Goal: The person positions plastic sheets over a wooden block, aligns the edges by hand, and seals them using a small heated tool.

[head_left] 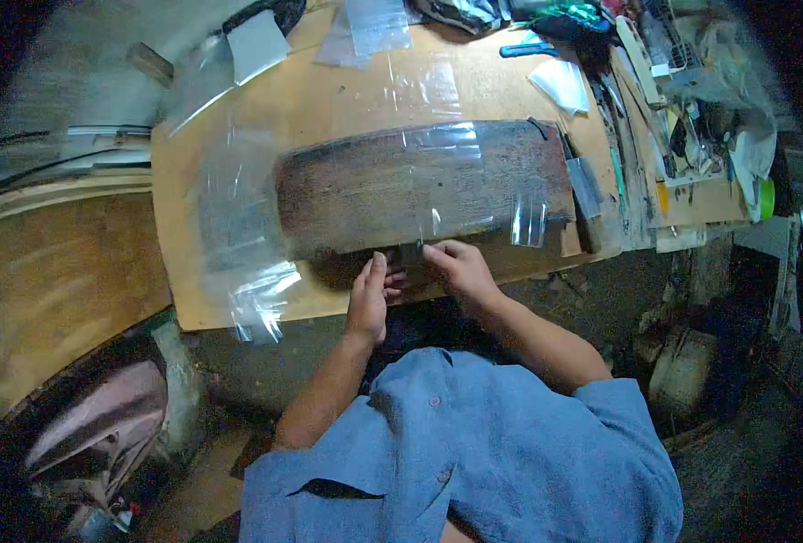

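At the near edge of a dark, worn board [347, 195], my left hand [370, 294] and my right hand [460, 270] face each other. A small dark, flat piece [410, 253] shows between them, blurred against the shadow. My right thumb and fingers pinch at its right side. My left hand is upright with curled fingers; what lies in them is hidden. Transparent plastic sleeves [451, 140] lie on the board's far part, and another sleeve [530, 220] rests at its near right. On the left, a heap of shiny transparent sleeves [264, 294] overhangs the table edge.
The board lies on a light wooden table [211, 308]. A blue cutter knife [528, 51] and a stack of plastic sheets [560, 86] are at the back right. Tools crowd a white tray [691, 172] on the right. A wooden panel [66, 271] stands at left.
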{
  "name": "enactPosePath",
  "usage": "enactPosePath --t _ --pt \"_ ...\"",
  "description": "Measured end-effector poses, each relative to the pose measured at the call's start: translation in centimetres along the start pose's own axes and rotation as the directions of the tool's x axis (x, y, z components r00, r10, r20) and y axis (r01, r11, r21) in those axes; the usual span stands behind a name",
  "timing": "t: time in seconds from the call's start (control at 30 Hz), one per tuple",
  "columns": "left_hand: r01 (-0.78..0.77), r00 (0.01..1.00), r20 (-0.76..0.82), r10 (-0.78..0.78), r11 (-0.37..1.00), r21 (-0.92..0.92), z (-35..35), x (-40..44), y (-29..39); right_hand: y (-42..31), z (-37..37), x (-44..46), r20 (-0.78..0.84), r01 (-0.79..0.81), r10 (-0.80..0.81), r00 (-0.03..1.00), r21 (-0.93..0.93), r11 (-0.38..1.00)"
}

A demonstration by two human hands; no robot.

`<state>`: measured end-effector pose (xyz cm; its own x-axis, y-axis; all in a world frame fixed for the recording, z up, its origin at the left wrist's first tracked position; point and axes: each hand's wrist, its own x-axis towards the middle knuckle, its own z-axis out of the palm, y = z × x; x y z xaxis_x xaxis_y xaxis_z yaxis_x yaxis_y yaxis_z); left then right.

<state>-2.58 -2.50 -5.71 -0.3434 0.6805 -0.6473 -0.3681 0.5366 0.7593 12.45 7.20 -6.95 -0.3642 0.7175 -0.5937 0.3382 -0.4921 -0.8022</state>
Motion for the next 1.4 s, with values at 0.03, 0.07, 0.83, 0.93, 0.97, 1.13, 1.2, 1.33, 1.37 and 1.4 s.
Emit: enactPosePath --t 0.03,0.07,0.83,0.93,0.97,1.13,1.2,1.33,1.37,1.4 --pt "0.060 0.998 0.047 -0.052 0.984 -0.169 -0.1 0.4 -0.1 -0.4 0.0 -0.9 0.096 0.002 -0.006 0.995 0.048 0.999" --pt "0.125 0.990 0.103 -0.095 0.936 -0.330 -0.3 0.6 -0.2 -0.6 -0.1 -1.8 0.191 0.000 -0.018 0.982 0.094 0.996" --pt "-0.497 0.167 0.936 0.311 0.846 -0.193 -8.7 -7.6 21.2 -19.1 -2.9 -2.5 0.875 0.870 -0.346 0.337 -0.149 0.470" --pt "-0.570 0.509 0.828 0.236 0.813 0.119 -12.8 -5.0 23.5 -20.8 -4.5 -3.9 0.765 0.622 0.056 0.641 -0.561 0.547" --pt "-0.543 0.752 0.598 0.277 0.775 0.324 -14.0 -4.0 23.3 -19.7 -5.2 -3.1 0.769 0.625 0.059 0.637 -0.560 0.544" --pt "-0.598 0.621 0.003 0.784 0.472 0.648 -13.0 1.9 21.4 -15.4 -5.9 1.1 0.507 0.304 -0.241 0.828 -0.043 0.952" --pt "-0.592 0.497 -0.092 0.863 0.415 0.691 -11.4 2.5 19.9 -14.1 -5.3 2.7 0.275 0.279 -0.235 0.932 -0.133 0.951" --pt "-0.545 0.375 0.229 0.898 0.014 0.838 -8.0 3.1 15.7 -11.1 -4.8 7.1 -0.003 0.201 -0.203 0.979 -0.113 0.973" --pt "-0.543 0.388 0.285 0.876 -0.033 0.839 -6.5 2.5 15.0 -9.9 -4.9 8.7 0.004 0.198 -0.199 0.980 -0.115 0.973" --pt "-0.496 0.453 0.301 0.839 -0.043 0.867 -5.8 3.0 13.0 -8.8 -5.0 10.3 -0.061 0.267 -0.288 0.956 -0.229 0.936"
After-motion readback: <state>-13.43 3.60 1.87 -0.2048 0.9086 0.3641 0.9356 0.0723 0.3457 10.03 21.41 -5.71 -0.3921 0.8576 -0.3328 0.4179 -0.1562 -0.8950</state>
